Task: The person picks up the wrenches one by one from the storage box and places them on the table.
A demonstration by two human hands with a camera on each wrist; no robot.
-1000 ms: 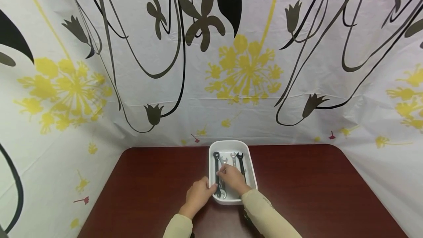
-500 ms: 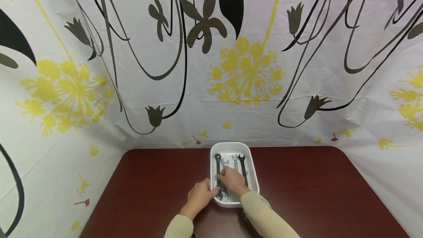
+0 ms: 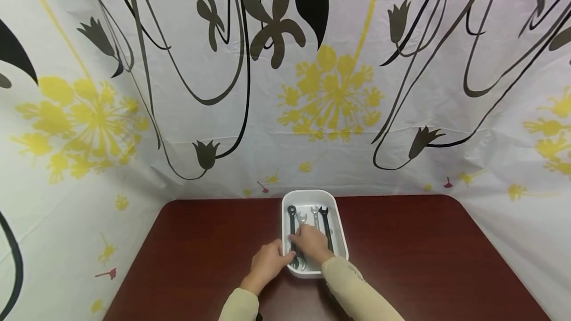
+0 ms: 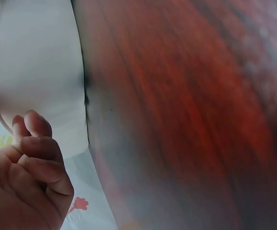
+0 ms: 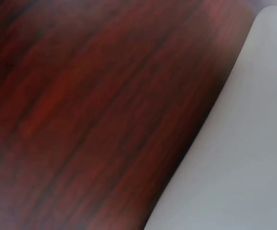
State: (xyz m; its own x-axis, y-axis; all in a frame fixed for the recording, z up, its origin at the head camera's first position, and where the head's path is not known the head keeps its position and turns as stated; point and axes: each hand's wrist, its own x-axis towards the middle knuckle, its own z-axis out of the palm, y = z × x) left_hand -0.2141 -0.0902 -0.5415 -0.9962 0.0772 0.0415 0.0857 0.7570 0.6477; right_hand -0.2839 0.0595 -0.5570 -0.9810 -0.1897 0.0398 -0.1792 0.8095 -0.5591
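Observation:
A white tray (image 3: 342, 241) stands on the table with several wrenches lying lengthwise in it. My left hand (image 3: 265, 264) grips its near left rim, thumb over the edge. In the left wrist view the left hand's curled fingers (image 4: 45, 148) lie by the outer wall. Inside the tray, my right hand (image 3: 314, 241) pinches a silver open-ended wrench (image 3: 302, 218); its middle and the fingertip contact are largely hidden. Just left of it lies a black wrench (image 3: 292, 212), under the right thumb. A silver wrench (image 3: 315, 213) and another black wrench (image 3: 325, 217) lie on the right.
The brown table (image 3: 401, 241) extends on both sides of the tray. A white patterned cloth (image 3: 267, 113) hangs behind it. In the right wrist view only the table and the tray's pale outer wall (image 5: 238, 158) show, with no hand.
The right thumb has shifted slightly left over the black wrench, and the hand sits a little lower in the tray. My left hand keeps its place on the rim. The head view shifts slightly.

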